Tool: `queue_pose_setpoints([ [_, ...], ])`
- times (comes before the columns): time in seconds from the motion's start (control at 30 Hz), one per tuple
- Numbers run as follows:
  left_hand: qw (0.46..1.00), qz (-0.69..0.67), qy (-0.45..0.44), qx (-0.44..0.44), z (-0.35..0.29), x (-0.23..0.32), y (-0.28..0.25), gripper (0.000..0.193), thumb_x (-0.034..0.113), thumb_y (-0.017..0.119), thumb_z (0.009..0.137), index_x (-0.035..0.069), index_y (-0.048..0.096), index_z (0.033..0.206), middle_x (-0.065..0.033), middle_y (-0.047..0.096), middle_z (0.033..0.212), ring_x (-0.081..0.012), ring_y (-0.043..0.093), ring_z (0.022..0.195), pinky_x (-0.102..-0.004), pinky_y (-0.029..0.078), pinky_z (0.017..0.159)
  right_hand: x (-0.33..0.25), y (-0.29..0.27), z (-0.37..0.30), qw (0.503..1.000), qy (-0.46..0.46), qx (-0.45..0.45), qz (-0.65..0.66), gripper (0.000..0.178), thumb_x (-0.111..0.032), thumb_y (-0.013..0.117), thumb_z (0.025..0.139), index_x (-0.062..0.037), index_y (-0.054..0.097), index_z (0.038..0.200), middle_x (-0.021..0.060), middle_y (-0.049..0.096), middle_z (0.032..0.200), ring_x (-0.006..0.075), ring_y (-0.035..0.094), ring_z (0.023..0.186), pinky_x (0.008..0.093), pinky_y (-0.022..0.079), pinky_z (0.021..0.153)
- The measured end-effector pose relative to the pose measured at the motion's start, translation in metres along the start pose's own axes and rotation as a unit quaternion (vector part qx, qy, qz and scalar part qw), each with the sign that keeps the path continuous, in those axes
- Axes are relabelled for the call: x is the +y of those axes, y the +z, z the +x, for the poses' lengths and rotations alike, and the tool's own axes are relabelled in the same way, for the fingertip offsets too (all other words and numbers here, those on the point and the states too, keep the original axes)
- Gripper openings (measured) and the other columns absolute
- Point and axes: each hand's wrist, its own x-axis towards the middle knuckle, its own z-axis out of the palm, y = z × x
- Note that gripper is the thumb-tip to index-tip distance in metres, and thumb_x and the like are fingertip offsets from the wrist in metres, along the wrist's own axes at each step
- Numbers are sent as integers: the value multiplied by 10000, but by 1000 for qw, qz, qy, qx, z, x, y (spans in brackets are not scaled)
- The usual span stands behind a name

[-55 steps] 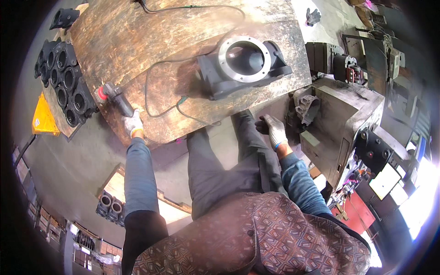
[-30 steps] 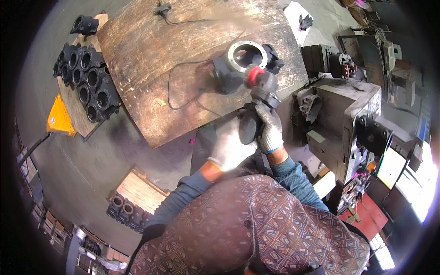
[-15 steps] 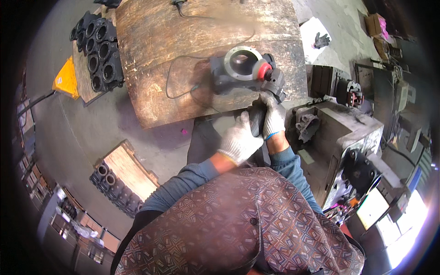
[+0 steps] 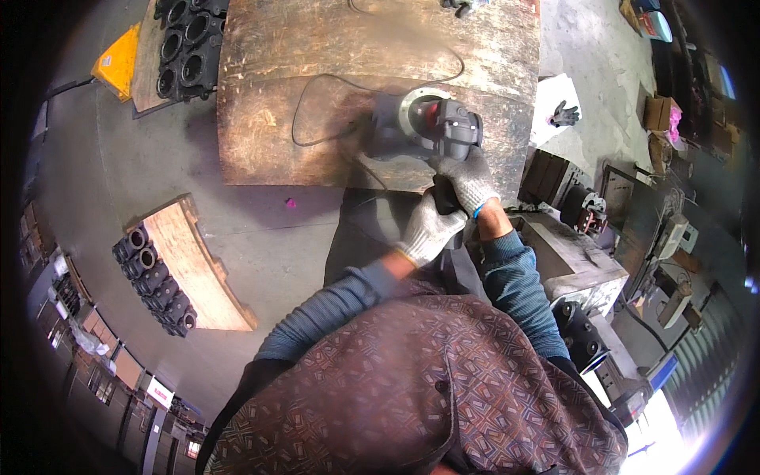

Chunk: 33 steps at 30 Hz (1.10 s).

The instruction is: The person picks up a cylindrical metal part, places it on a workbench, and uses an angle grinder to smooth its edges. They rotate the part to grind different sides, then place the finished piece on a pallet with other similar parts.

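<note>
Both my hands, in off-white knit gloves, are closed on one dark angle grinder (image 4: 457, 131). My right hand (image 4: 469, 180) wraps the body just behind its head, and my left hand (image 4: 431, 228) grips the rear of the handle, nearer to me. A red part shows at the front of the grinder, over the round opening of a dark metal casting (image 4: 384, 131). That casting sits near the table's front edge, its pale machined ring partly covered by the tool. Whether the disc touches the ring, I cannot tell.
A thin cable loops over the worn wooden table (image 4: 261, 103). Several dark castings (image 4: 190, 47) stand on a pallet at the far left, and more on a pallet (image 4: 190, 261) at the near left. A dark glove (image 4: 564, 115) lies on a white sheet to the right.
The grinder has turned and moved up and left, from the casting's right side to over its ring. Both hands went with it, still holding on. The whole view has shifted too.
</note>
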Motion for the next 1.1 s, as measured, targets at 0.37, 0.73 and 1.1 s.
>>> queue_pose_setpoints([
  [0.37,997,24,-73,14,2,-31,-1,545,237,849,795,-20,580,1193,-222,726,1041,-325,718,962,-416,562,844,-15,21,18,993,62,-16,-99,387,-241,777,785,49,717,1033,187,745,877,277,730,819,386,549,761],
  [0.73,993,7,-119,-10,26,-25,-17,518,150,813,810,-11,556,1230,-193,720,1094,-300,708,1013,-400,554,892,-9,30,42,987,60,-49,-144,444,-263,760,798,71,686,1082,221,745,915,335,743,876,401,553,794],
  [1.1,991,55,-124,-20,48,-23,-25,515,144,808,831,-33,553,1243,-206,719,1109,-291,708,1045,-391,554,903,26,35,78,991,2,-24,-132,528,-289,808,828,73,616,1163,151,725,877,211,694,731,360,549,652],
])
